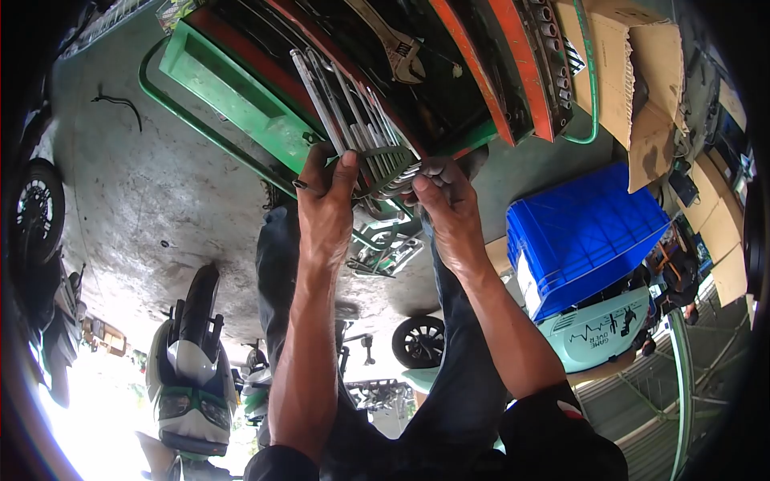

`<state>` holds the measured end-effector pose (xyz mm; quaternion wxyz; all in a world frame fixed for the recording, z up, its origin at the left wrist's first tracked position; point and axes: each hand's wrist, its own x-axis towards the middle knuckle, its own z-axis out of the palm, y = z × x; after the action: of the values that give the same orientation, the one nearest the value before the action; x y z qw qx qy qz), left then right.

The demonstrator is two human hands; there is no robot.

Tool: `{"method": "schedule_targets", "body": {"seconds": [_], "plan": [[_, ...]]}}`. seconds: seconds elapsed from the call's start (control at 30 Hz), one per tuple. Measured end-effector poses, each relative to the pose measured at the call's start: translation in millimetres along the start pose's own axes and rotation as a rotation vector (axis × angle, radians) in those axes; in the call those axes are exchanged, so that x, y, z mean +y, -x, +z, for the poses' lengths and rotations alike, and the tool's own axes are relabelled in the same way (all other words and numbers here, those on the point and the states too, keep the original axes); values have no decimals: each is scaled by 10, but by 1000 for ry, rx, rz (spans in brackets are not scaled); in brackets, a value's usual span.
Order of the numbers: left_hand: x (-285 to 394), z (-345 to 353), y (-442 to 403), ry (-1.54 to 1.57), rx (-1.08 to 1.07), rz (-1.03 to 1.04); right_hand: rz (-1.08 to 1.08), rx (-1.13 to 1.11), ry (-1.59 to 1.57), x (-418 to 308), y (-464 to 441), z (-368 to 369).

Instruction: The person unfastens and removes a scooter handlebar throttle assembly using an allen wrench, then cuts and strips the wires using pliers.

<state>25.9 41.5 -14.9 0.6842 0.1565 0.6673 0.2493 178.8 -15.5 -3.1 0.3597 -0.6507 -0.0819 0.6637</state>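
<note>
Between both hands is a hex key set [365, 132], long silver rods of graded length fanned in a dark holder. My left hand [327, 200] grips its left side, thumb pressed on the holder. At the right side, my right hand [447, 210] has its thumb and fingers closed on the short bent ends. Just beyond the hands lies an open toolbox [501, 72] with red and green trays. An adjustable wrench [397, 52] rests in it, and a row of sockets [553, 48] lines its right tray.
To the right stands a blue crate [581, 236], with a cardboard box [654, 88] beyond it. A motorcycle [192, 377] is at lower left and a wheel [40, 212] at far left. Green-framed metal parts [385, 248] lie on the floor between the legs.
</note>
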Motion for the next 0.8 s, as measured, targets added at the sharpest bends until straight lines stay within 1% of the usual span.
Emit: {"method": "schedule_targets", "body": {"seconds": [0.03,0.1,0.23,0.3,0.43,0.5,0.63,0.7,0.73,0.8], "plan": [[5,3,0,2,0,1,-1,-1,1,20,-15,-12],[20,9,4,-4,9,9,70,-30,-119,36,-46,-11],[32,24,12,24,3,12,83,2,-139,37,-47,62],[47,21,21,-1,-5,23,-57,10,134,39,1,91],[52,38,35,-7,-6,45,-74,44,72,-70,74,193],[69,44,38,-5,-14,32,-43,63,56,-93,76,206],[86,56,44,-24,-5,35,-25,149,127,72,19,164],[72,54,47,-43,-20,51,-152,232,146,110,10,203],[63,57,47,-43,-20,50,-151,233,146,113,28,237],[37,69,33,1,-1,35,-234,311,171,85,111,282]]}}
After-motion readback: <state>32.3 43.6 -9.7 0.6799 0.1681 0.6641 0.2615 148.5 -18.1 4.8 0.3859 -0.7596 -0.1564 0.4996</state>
